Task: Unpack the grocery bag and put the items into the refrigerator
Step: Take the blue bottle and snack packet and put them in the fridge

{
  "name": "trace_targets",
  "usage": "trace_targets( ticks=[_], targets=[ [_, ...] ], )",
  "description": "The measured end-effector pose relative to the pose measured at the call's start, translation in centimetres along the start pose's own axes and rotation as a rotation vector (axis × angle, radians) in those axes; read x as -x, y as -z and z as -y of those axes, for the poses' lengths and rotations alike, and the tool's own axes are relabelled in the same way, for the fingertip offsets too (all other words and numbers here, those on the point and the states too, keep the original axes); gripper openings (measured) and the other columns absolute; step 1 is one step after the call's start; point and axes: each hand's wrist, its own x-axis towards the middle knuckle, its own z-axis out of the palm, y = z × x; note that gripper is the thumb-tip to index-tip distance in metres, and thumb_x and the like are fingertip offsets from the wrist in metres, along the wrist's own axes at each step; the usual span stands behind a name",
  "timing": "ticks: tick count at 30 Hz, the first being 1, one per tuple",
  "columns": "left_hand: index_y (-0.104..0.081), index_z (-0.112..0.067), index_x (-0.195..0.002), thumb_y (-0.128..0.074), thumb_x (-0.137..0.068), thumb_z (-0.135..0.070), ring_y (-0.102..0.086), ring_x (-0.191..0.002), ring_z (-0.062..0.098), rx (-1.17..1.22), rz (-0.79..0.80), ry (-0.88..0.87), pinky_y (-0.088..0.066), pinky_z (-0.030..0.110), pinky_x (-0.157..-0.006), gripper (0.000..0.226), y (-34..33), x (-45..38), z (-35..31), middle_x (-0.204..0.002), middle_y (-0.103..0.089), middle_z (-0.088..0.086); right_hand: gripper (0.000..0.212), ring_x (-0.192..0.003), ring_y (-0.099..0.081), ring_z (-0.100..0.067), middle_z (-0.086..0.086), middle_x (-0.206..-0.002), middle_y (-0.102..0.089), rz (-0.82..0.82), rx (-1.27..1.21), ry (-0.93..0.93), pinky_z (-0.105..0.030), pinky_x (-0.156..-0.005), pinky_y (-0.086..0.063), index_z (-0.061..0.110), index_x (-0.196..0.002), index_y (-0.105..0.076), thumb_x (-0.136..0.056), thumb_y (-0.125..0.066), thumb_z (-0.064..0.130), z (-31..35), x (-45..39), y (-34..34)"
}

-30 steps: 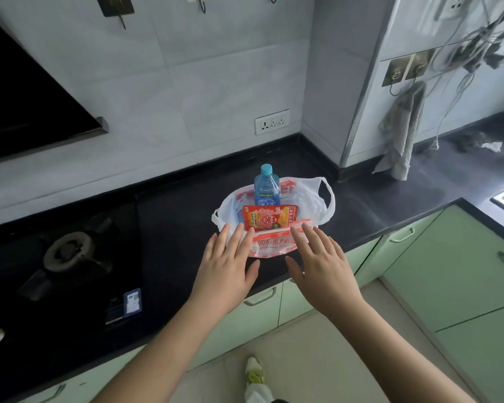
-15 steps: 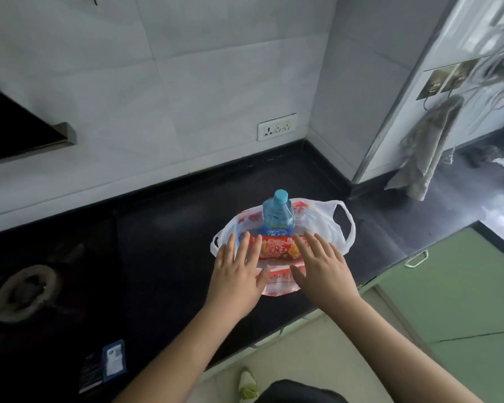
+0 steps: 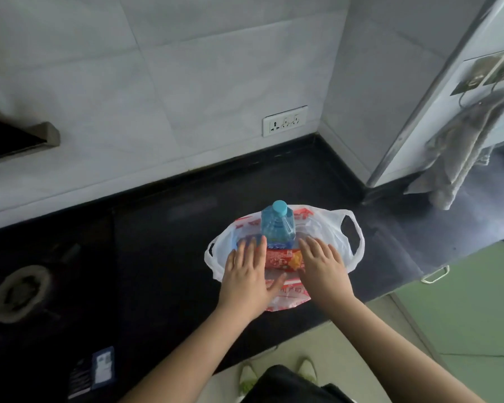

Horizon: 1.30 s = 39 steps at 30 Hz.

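Observation:
A white plastic grocery bag (image 3: 330, 234) with red print lies open on the black counter (image 3: 163, 257). Inside it a blue bottle (image 3: 277, 226) with a light-blue cap stands upright, and a red snack packet (image 3: 282, 258) leans in front of it. My left hand (image 3: 249, 276) lies flat over the bag's left part, fingers spread, tips at the packet's left end. My right hand (image 3: 322, 267) lies flat over the right part, fingers reaching the packet's right end beside the bottle. Neither hand grips anything. The refrigerator is out of view.
A gas burner (image 3: 19, 292) sits at the far left of the counter, and a small dark card packet (image 3: 92, 370) near the front edge. A wall socket (image 3: 285, 121) is behind the bag. A grey towel (image 3: 460, 149) hangs at right above green cabinet fronts (image 3: 463, 309).
Both hands have moved forward from in front of the bag onto it, reaching the packet. The camera has come closer and tilted down over the bag.

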Motion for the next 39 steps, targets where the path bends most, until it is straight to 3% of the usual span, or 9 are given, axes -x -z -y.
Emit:
trace_targets(
  ticks=[4,8,12,18,25,27,29,35,39],
  targets=[
    [-0.011,-0.007,-0.154,-0.019,-0.084,-0.077,-0.022,-0.147,0.028,0.086,-0.065,0.114,-0.018,0.042,-0.118,0.099,-0.6,-0.5,-1.5,-0.160,-0.023,0.014,0.055,-0.137,-0.036,-0.024,-0.002,-0.145,-0.045,0.069,0.000,0.032,-0.039,-0.117,-0.017,0.020,-0.145,-0.037,-0.094,-0.054,0.032,-1.0,-1.5,-0.3],
    [-0.017,-0.010,-0.152,-0.033,-0.085,-0.074,-0.028,-0.145,0.023,0.184,-0.083,0.199,-0.024,0.037,-0.117,0.093,-1.0,-1.9,-2.0,-0.157,-0.029,0.010,0.041,-0.117,-0.054,-0.022,0.002,-0.124,-0.060,0.119,-0.008,0.068,-0.035,-0.108,-0.033,0.022,-0.131,-0.049,-0.091,-0.059,0.031,-1.6,-2.2,-0.9],
    [-0.019,-0.015,-0.150,-0.054,-0.085,-0.063,-0.041,-0.137,0.021,0.350,-0.126,0.283,-0.037,0.040,-0.112,0.088,-1.7,-2.7,-2.3,-0.149,-0.042,0.007,0.034,-0.103,-0.059,-0.022,0.002,-0.112,-0.063,0.153,-0.023,0.107,-0.033,-0.095,-0.041,0.021,-0.123,-0.053,-0.090,-0.060,0.023,-2.1,-2.4,-1.1],
    [-0.024,-0.016,-0.149,-0.059,-0.082,-0.064,-0.042,-0.136,0.018,0.322,-0.189,0.364,-0.012,0.041,-0.118,0.090,-1.7,-3.7,-3.0,-0.147,-0.047,0.003,0.028,-0.096,-0.060,-0.018,0.004,-0.105,-0.064,0.196,-0.029,0.171,-0.029,-0.089,-0.045,0.022,-0.117,-0.058,-0.089,-0.062,0.023,-2.4,-2.5,-1.5],
    [-0.028,-0.015,-0.147,-0.065,-0.075,-0.067,-0.046,-0.133,0.018,0.358,-0.232,0.464,-0.017,0.039,-0.118,0.096,-1.6,-4.9,-4.6,-0.144,-0.050,0.003,0.026,-0.093,-0.065,-0.024,-0.003,-0.104,-0.070,0.272,0.050,0.283,-0.034,-0.082,-0.052,0.016,-0.118,-0.060,-0.093,-0.053,0.012,-1.2,-2.8,-1.9],
    [-0.031,-0.015,-0.145,-0.067,-0.069,-0.070,-0.051,-0.127,0.020,0.412,-0.247,0.483,-0.037,0.038,-0.112,0.100,-1.5,-5.4,-4.7,-0.139,-0.054,0.003,0.029,-0.090,-0.066,-0.024,-0.001,-0.101,-0.071,0.260,0.055,0.301,-0.034,-0.078,-0.053,0.020,-0.118,-0.061,-0.091,-0.055,0.010,-1.5,-2.7,-1.8],
    [-0.034,-0.016,-0.141,-0.069,-0.064,-0.072,-0.057,-0.119,0.021,0.458,-0.285,0.497,-0.053,0.037,-0.095,0.102,-1.3,-5.9,-5.0,-0.132,-0.057,0.002,0.031,-0.088,-0.066,-0.023,0.002,-0.098,-0.070,0.245,0.065,0.304,-0.032,-0.076,-0.051,0.024,-0.114,-0.063,-0.088,-0.057,0.009,-2.2,-2.5,-1.7],
    [-0.036,-0.017,-0.132,-0.078,-0.065,-0.059,-0.061,-0.108,0.019,0.491,-0.306,0.508,-0.057,0.031,-0.079,0.089,-0.6,-7.0,-5.3,-0.124,-0.058,0.001,0.025,-0.087,-0.065,-0.019,0.005,-0.097,-0.070,0.219,0.049,0.275,-0.029,-0.076,-0.049,0.026,-0.110,-0.066,-0.090,-0.057,0.016,-4.5,-2.0,-1.2],
    [-0.038,-0.018,-0.133,-0.081,-0.066,-0.049,-0.060,-0.109,0.020,0.511,-0.255,0.458,-0.052,0.030,-0.078,0.086,-0.3,-7.1,-4.2,-0.125,-0.058,0.000,0.023,-0.084,-0.065,-0.019,0.007,-0.094,-0.070,0.223,0.021,0.242,-0.029,-0.074,-0.052,0.028,-0.108,-0.066,-0.090,-0.057,0.018,-5.3,-1.8,-1.1]
  ],
)
